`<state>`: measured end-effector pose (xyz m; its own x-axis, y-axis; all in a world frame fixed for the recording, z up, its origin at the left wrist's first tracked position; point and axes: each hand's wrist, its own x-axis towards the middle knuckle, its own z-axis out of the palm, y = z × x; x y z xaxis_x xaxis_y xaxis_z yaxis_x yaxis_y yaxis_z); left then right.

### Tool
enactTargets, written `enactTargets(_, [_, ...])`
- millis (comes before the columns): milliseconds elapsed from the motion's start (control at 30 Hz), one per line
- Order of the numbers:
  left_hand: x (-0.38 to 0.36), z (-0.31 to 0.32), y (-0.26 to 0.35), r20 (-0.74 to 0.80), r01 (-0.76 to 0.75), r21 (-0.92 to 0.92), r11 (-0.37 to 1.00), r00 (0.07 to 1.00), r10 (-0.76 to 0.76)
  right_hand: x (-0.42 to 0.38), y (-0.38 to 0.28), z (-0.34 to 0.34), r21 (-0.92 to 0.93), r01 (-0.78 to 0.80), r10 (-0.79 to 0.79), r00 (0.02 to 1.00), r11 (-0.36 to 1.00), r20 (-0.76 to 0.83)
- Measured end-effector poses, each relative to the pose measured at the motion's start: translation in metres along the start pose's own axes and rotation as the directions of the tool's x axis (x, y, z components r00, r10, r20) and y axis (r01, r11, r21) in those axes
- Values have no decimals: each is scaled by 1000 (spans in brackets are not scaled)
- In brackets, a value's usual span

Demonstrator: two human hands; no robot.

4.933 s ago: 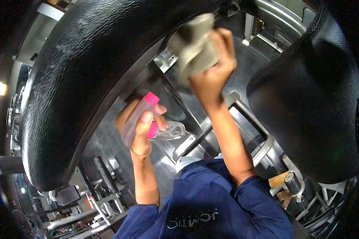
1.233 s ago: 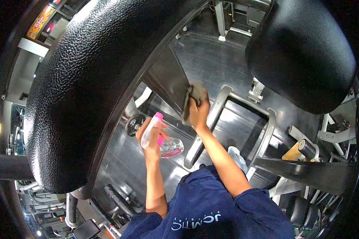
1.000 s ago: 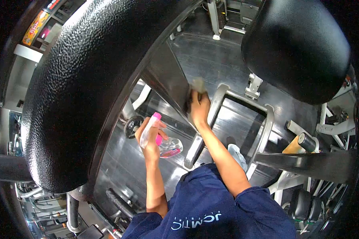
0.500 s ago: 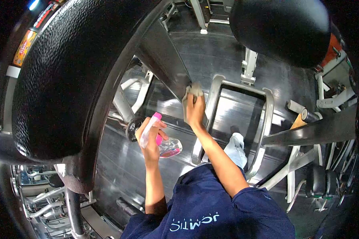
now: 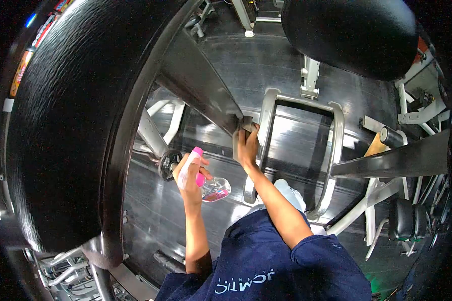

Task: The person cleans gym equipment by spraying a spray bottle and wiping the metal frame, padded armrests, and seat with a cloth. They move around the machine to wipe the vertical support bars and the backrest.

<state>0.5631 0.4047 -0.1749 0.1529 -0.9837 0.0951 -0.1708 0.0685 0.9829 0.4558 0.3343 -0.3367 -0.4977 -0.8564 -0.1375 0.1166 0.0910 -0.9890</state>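
My left hand [image 5: 190, 181] is wrapped round the neck of a clear spray bottle [image 5: 217, 189] with a pink nozzle and collar; the bottle is tilted and its body points right. Close behind that hand is a round black disc [image 5: 168, 165] on a grey tube. My right hand [image 5: 247, 148] grips a greyish cloth [image 5: 236, 144], pressed against the lower end of a dark metal beam [image 5: 201, 80]. The fingers bend over the beam's end and partly hide the cloth.
A large black padded cushion [image 5: 70, 120] fills the left side, close to me. Another black pad [image 5: 351, 37] hangs at upper right. A silver tubular frame [image 5: 267, 125] stands just right of my right hand, and a second dark beam [image 5: 391, 163] reaches in from the right.
My right hand and the cloth have shifted slightly down along the beam's end. The left hand still holds the spray bottle, a little lower. The view has tilted slightly.
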Motion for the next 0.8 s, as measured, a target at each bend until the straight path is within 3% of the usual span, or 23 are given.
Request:
enactTargets(33, [4, 2, -1, -11, 16, 17, 1000, 1000, -16, 5, 6, 0, -55, 91, -94, 995, 994, -43])
enactTargets(133, [13, 7, -8, -31, 66, 60, 996, 997, -65, 29, -5, 0, -103, -17, 22, 998, 995, 57])
enactTargets(167, [15, 11, -10, -41, 84, 76, 994, 996, -81, 38, -17, 3, 52, 51, -54, 997, 997, 60])
enactTargets(233, [19, 20, -13, -71, 100, 18, 995, 993, -98, 56, -54, 7, 125, 387, -393, 919, 913, 21])
enactTargets(333, [17, 23, -21, -107, 119, -51, 992, 987, -124, 56, -126, -3, 169, 436, -458, 880, 884, 124])
enactTargets(467, [16, 28, -24, -103, 143, -1, 990, 984, -143, 63, -61, 1, 188, 426, -451, 884, 885, 123])
enactTargets(533, [13, 29, -26, -126, 149, -25, 989, 981, -151, 67, -4, -6, 46, 373, -376, 916, 927, 137])
enactTargets(567, [12, 30, -25, -130, 156, -19, 988, 979, -157, 70, 6, -14, -10, 111, -106, 967, 994, 230])
enactTargets(600, [11, 31, -22, -128, 150, 14, 989, 981, -147, 74, 16, -25, -85, -153, 172, 937, 985, 303])
enactTargets(667, [10, 29, -21, -119, 145, 51, 988, 983, -138, 101, 79, -28, -304, -90, 206, 905, 948, 374])
enactTargets(733, [7, 27, -27, -148, 188, 63, 980, 973, -177, 114, 45, -24, -328, -102, 231, 894, 939, 383])
enactTargets(800, [4, 25, -33, -132, 197, 55, 979, 973, -189, 115, -12, -13, 40, 73, -83, 899, 997, 431])
